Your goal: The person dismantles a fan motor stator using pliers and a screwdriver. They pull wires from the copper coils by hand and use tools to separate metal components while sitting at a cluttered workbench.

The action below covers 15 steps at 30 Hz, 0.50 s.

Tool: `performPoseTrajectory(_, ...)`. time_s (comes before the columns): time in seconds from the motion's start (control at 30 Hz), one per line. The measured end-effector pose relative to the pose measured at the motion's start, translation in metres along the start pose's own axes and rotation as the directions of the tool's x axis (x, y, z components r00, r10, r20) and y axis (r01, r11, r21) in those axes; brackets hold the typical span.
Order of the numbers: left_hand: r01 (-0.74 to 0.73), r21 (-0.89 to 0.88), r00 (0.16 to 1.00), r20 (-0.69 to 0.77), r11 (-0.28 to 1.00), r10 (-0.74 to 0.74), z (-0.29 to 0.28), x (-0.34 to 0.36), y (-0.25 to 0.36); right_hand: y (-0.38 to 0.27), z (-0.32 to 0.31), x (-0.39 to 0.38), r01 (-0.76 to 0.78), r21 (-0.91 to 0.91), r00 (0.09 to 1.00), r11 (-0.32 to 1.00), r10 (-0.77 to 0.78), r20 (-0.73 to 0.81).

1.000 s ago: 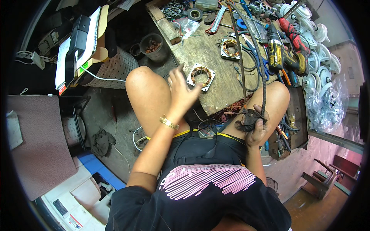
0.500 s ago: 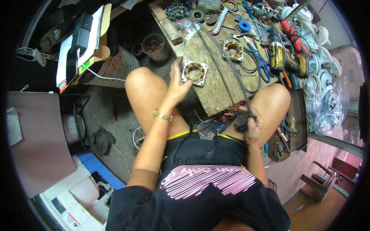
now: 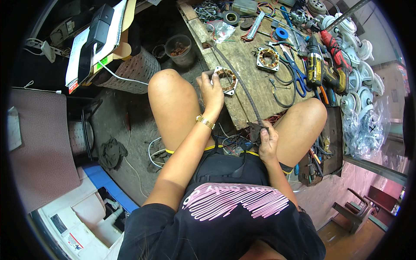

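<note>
My left hand (image 3: 212,91), with a gold watch at its wrist, grips the left edge of a motor stator (image 3: 231,89) at the bench's near edge. The stator is a pale square-cornered frame with a ring of copper windings, and it looks tilted. My right hand (image 3: 268,142) is closed round the near end of a long, thin dark rod (image 3: 241,79), where dark cloth (image 3: 255,130) is bunched. The rod slants up and left over the bench, passing close beside the stator; whether they touch I cannot tell. A second stator (image 3: 268,59) lies farther right.
On the wooden bench (image 3: 242,108) lie blue-handled scissors (image 3: 299,76), a yellow-black drill (image 3: 315,65), a red power tool (image 3: 333,47) and a blue spool (image 3: 281,34). White plastic wheels (image 3: 365,65) stack up at right. A bucket (image 3: 180,51) stands left of the bench.
The rod and my right hand have moved left, bringing the rod near the held stator. My left hand has closed on the stator, which has gone from flat to tilted.
</note>
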<state>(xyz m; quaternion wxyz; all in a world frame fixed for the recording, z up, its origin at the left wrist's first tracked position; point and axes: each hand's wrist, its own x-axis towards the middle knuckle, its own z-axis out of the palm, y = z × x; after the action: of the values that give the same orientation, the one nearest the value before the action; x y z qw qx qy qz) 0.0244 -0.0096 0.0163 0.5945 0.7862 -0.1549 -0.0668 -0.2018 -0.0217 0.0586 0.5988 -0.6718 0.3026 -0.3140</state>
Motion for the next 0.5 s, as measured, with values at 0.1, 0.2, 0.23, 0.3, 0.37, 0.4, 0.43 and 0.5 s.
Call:
performPoseTrajectory(0.1, -0.046, -0.006, 0.999, 0.005, 0.999, 0.046, -0.001, 0.001, 0.0, -0.004, 0.0, 0.001, -0.087, -0.045, 0.993, 0.995, 0.091, 0.081)
performPoseTrajectory(0.2, -0.047, -0.002, 0.999, 0.007, 0.999, 0.047, 0.0, 0.001, 0.002, -0.003, 0.005, 0.004, -0.007, -0.068, 0.999, 0.998, 0.011, 0.046)
performPoseTrajectory(0.23, -0.048, -0.002, 0.999, 0.004, 0.999, 0.048, 0.0, 0.001, 0.001, 0.001, 0.006, 0.004, -0.001, -0.06, 0.999, 0.998, 0.004, 0.05)
performPoseTrajectory(0.3, -0.084, 0.007, 0.996, -0.013, 0.996, 0.084, 0.001, 0.001, 0.001, 0.003, 0.006, 0.004, 0.007, -0.051, 0.998, 0.999, -0.004, 0.056)
performPoseTrajectory(0.37, -0.078, 0.016, 0.997, -0.027, 0.997, 0.078, 0.001, 0.002, 0.002, -0.005, 0.011, 0.006, 0.047, -0.094, 0.998, 0.994, -0.044, 0.039)
performPoseTrajectory(0.4, -0.072, 0.026, 0.996, -0.041, 0.997, 0.073, 0.002, 0.003, 0.003, -0.008, 0.013, 0.006, 0.049, -0.095, 0.998, 0.994, -0.045, 0.04)
performPoseTrajectory(0.43, -0.072, 0.024, 0.996, -0.042, 0.997, 0.073, 0.002, 0.002, 0.005, -0.011, 0.015, 0.006, 0.032, -0.111, 0.999, 0.993, -0.027, 0.042)
performPoseTrajectory(0.5, -0.087, 0.012, 0.993, -0.077, 0.996, 0.087, 0.004, 0.001, 0.008, -0.021, 0.022, 0.005, 0.005, -0.094, 0.999, 0.996, -0.001, 0.034)
